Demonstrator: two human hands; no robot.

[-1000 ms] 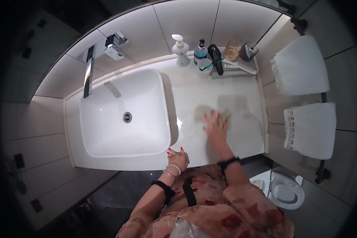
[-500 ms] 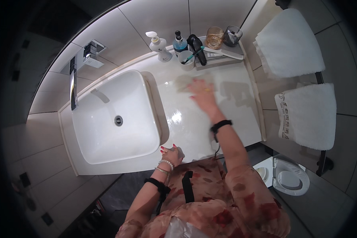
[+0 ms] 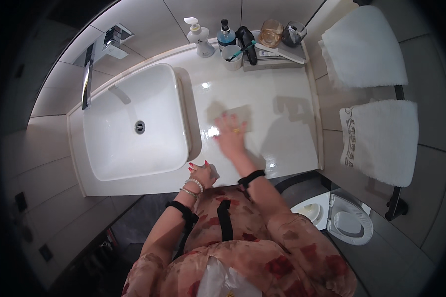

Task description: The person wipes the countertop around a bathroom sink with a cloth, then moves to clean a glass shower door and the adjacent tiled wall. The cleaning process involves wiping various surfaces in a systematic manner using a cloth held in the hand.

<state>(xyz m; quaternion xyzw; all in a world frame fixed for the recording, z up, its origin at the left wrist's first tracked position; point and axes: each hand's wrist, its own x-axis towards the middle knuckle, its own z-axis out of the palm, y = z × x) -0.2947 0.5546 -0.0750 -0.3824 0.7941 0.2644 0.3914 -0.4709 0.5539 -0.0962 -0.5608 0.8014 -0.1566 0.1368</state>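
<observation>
My right hand (image 3: 230,136) lies palm down on the white countertop (image 3: 277,84), fingers stretched out and slightly blurred. Beneath its fingertips is a thin beige-grey patch that looks like a cloth (image 3: 242,115); much of it blends with the counter. At the counter's front edge, beside the basin, my left hand (image 3: 202,173) rests with its fingers apart and nothing visible in them. The white rectangular basin (image 3: 156,148) sits to the left of both hands.
Along the back stand a white pump bottle (image 3: 199,39), a blue pump bottle (image 3: 226,38), a white cup (image 3: 231,63) with a toothbrush, a black hair dryer (image 3: 246,44) and two glasses. White towels (image 3: 364,49) hang right. A toilet (image 3: 349,220) stands lower right.
My right hand has swept toward me and to the left over the counter, and the cloth-like patch has shifted with it. My left hand stays at the front edge. The view has shifted slightly.
</observation>
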